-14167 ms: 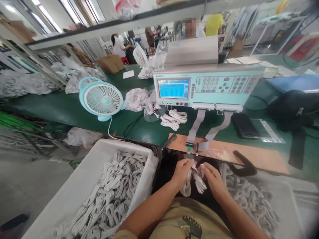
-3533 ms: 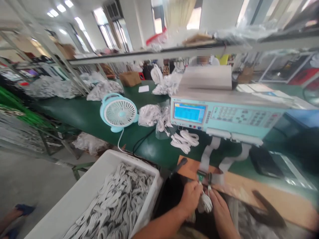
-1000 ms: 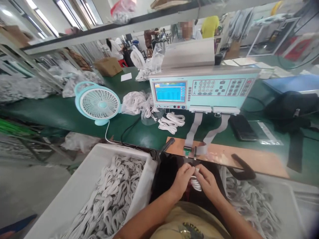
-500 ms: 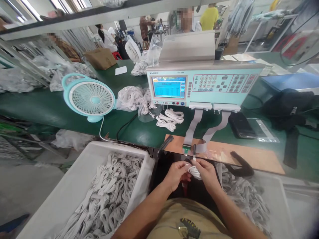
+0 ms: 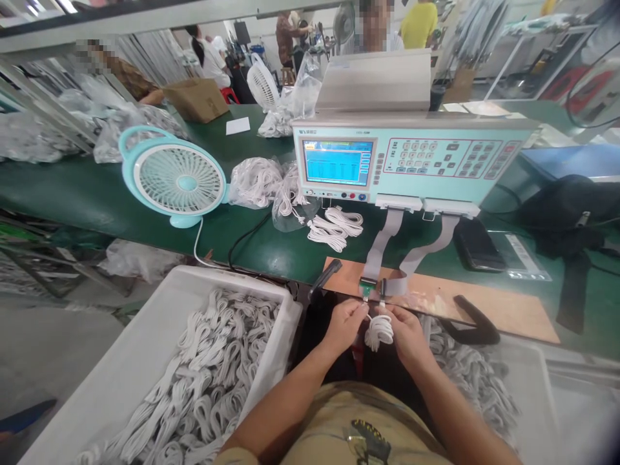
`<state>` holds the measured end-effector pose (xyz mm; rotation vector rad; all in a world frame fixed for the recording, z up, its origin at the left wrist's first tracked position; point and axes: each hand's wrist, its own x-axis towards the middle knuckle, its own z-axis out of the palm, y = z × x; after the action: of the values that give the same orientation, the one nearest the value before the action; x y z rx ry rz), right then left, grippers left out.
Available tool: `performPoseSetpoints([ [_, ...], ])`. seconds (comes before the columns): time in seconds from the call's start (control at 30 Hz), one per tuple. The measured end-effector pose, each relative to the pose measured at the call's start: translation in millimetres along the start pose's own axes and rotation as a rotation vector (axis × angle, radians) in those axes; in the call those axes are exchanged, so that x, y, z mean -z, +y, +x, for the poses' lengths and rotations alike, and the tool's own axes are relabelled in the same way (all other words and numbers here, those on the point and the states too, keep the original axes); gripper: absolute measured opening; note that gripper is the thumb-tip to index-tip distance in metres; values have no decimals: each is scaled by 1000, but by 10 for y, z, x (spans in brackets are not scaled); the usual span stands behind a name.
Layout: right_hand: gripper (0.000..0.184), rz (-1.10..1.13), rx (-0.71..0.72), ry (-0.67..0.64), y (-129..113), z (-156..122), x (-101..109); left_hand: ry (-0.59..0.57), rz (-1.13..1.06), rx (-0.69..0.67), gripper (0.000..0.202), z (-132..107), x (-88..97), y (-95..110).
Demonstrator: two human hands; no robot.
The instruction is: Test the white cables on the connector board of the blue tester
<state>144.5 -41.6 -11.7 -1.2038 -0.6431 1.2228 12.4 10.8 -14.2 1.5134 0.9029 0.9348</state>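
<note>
A coiled white cable [image 5: 379,332] hangs between my hands at the bench's front edge. My left hand [image 5: 347,320] pinches one end of it, its plug right at the small green circuit board [image 5: 367,290]. My right hand [image 5: 405,326] is closed on the other end, beside the coil and just under the dark connector [image 5: 383,288]. Two grey ribbon cables [image 5: 382,242] run from these fixtures up to the pale turquoise tester [image 5: 436,165], whose blue screen [image 5: 338,161] is lit. Whether each plug is fully seated, I cannot tell.
At the left stands a white bin [image 5: 165,310] full of coiled cables; another bin [image 5: 530,381] is at the right. A turquoise fan [image 5: 183,184], bagged cables [image 5: 256,183], loose coils [image 5: 334,229] and a phone [image 5: 479,244] lie on the green bench. People are beyond it.
My left hand has brought its cable end up to the green circuit board. The coil now hangs free below my fingers. The view has shifted slightly.
</note>
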Motion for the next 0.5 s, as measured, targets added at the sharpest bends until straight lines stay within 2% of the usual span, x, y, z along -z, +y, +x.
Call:
performPoseSetpoints([
  [0.33,25,1,2,-30,-6,8,25,144,-216,112,33,-83,-191,-44],
  [0.5,27,-6,-12,-20,31,23,64,203,-251,80,33,-77,-245,-40],
])
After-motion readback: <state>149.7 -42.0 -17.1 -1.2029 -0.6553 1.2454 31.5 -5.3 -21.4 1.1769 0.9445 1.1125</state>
